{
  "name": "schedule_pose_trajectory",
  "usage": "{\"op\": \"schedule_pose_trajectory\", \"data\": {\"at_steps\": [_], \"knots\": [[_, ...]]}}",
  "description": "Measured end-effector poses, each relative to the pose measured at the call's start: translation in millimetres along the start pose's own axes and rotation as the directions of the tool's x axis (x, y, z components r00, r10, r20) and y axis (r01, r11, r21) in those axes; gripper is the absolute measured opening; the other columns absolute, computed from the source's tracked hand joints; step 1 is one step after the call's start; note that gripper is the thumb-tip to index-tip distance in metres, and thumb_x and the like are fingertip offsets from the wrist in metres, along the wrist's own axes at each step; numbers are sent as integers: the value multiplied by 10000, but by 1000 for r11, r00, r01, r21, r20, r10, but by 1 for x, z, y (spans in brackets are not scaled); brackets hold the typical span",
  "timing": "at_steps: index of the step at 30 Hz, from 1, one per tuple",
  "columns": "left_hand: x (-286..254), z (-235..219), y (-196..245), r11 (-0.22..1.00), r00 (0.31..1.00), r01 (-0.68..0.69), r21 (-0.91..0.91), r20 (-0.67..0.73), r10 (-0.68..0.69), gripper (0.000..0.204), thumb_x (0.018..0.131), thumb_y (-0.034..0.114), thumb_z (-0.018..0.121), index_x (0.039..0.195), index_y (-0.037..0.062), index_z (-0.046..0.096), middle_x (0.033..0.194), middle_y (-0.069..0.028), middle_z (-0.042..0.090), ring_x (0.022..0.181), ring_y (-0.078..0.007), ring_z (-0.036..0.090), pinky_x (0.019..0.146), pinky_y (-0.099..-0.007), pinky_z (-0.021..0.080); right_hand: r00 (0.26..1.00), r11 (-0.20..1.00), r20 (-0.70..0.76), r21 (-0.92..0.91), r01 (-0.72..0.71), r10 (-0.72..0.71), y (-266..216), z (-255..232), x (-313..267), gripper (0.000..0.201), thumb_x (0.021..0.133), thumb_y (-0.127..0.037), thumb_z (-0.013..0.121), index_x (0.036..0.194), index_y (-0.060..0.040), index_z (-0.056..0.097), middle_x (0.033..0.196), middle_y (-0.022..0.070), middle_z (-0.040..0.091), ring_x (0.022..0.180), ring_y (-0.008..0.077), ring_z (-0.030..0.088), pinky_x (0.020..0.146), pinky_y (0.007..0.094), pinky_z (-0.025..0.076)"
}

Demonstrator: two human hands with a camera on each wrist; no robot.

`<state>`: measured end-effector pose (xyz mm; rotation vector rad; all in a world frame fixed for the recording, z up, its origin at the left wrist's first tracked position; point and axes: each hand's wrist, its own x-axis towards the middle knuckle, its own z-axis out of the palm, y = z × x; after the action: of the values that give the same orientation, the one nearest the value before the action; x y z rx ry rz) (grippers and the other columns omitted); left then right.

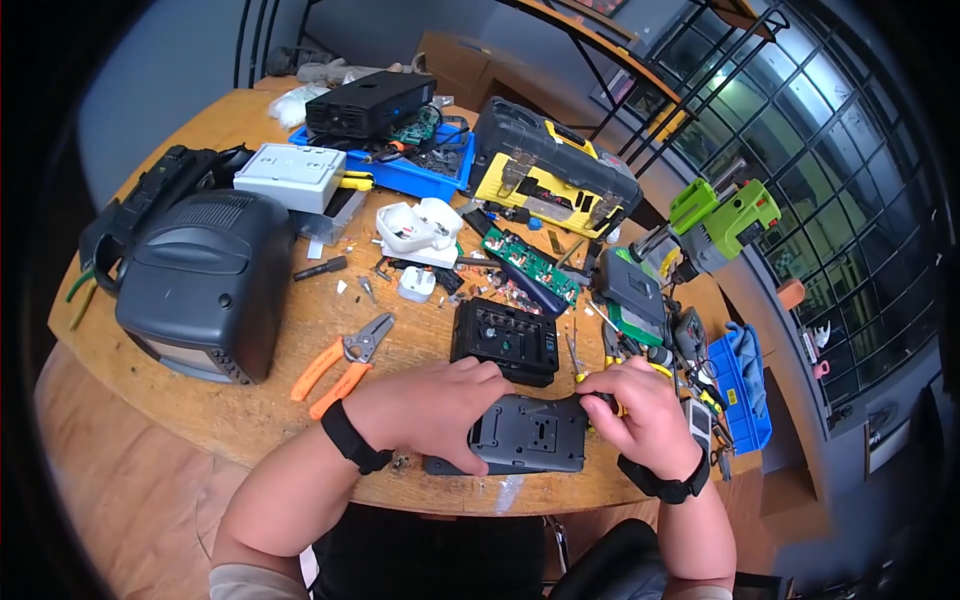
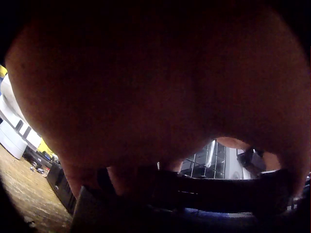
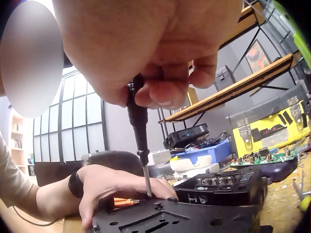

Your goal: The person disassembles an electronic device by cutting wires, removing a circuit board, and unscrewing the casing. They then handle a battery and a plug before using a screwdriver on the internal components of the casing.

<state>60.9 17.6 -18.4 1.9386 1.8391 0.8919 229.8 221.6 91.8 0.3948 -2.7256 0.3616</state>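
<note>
A flat black panel [image 1: 540, 435] [image 3: 194, 218] with slots and holes lies at the table's front edge. My left hand [image 1: 430, 410] [image 3: 114, 184] grips its left part, thumb on the near side, fingers toward the far edge. In the left wrist view that hand [image 2: 155, 97] is dark and covers most of the picture. My right hand [image 1: 645, 410] [image 3: 155, 48], at the panel's right end, holds a black-handled screwdriver [image 3: 138, 121]. Its metal tip points down at the panel's edge near my left fingers; whether it touches a screw I cannot tell.
Beyond the panel sits an open black housing [image 1: 505, 342]. Orange-handled cutters [image 1: 340, 365] and a large dark device [image 1: 205, 280] are at left. Farther back are white plastic parts [image 1: 418, 228], a green circuit board [image 1: 530, 262], a blue tray [image 1: 425, 178] and a yellow-black toolbox [image 1: 555, 170].
</note>
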Motion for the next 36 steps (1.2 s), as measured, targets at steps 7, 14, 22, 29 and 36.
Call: {"op": "schedule_pose_trajectory", "data": {"at_steps": [7, 14, 22, 29, 36], "knots": [[0, 3, -1, 1000, 1000, -6, 16, -12, 6, 824, 706, 391, 879, 1346, -14, 557, 1205, -149, 584, 1164, -348, 564, 1001, -421, 492, 999, 999, 44, -35, -21, 22, 0, 3, 0, 123, 887, -104, 773, 993, -89, 713, 845, 66, 706, 711, 265, 639, 715, 370, 465], [1, 6, 1, 999, 999, -4, 53, -37, 6, 802, 695, 375, 873, 1335, -4, 572, 1176, -142, 585, 1130, -338, 565, 975, -420, 503, 982, 995, 190, -99, 29, -9, -7, -10, 16, 160, 903, -116, 753, 1049, -89, 694, 899, 75, 695, 781, 286, 650, 739, 376, 474], [0, 6, 1, 997, 997, -21, 76, -69, 26, 746, 700, 370, 862, 1293, 4, 596, 1122, -131, 580, 1089, -328, 566, 942, -410, 511, 924, 980, 373, -137, 143, -82, -12, -14, 46, 176, 926, -173, 703, 1069, -82, 657, 868, 104, 660, 791, 339, 648, 759, 439, 516], [-1, 7, 4, 992, 993, -30, 122, -109, 43, 699, 688, 359, 854, 1237, -2, 614, 1103, -132, 579, 1067, -325, 576, 926, -405, 515, 777, 859, 616, -461, 223, 129, -22, -21, 68, 183, 947, -222, 667, 947, -68, 567, 814, 133, 668, 732, 366, 677, 667, 469, 540], [-1, 8, 5, 989, 992, -19, 146, -123, 37, 688, 682, 353, 852, 1222, -7, 626, 1089, -128, 590, 1056, -314, 584, 920, -400, 521, 870, 958, 493, -259, 126, 19, -26, -18, 65, 203, 951, -240, 686, 910, -55, 611, 829, 125, 660, 701, 380, 657, 666, 488, 523]]}}
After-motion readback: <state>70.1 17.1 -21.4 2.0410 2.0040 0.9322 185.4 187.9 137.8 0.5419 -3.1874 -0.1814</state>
